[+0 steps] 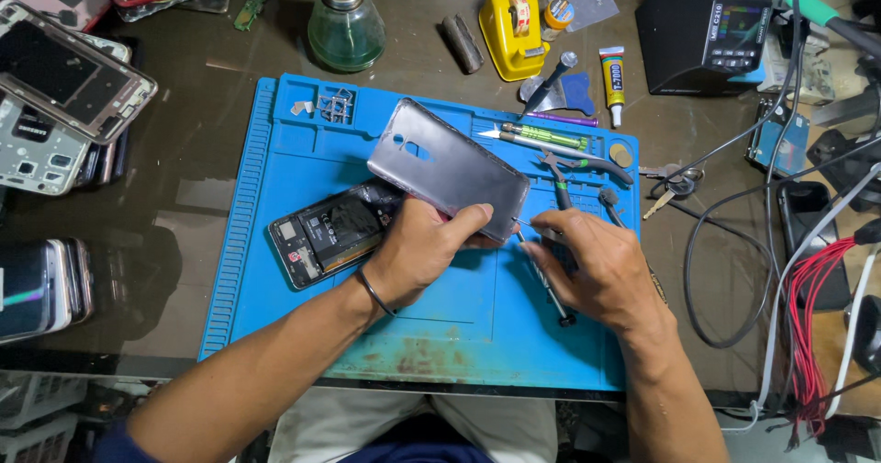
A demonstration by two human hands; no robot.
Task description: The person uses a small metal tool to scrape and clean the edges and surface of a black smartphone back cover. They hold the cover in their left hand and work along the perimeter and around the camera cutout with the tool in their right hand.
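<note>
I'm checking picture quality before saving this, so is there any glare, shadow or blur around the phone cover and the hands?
In the head view, the grey back cover carries a soft sheen but no blown-out glare; the left hand and right hand are sharp, casting faint shadows on the blue mat; the dark tabletop reflects light at left; edges bow slightly outward.

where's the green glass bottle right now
In the head view the green glass bottle stands at the top centre, on the dark table just beyond the blue repair mat, left of the yellow tape dispenser.
</note>
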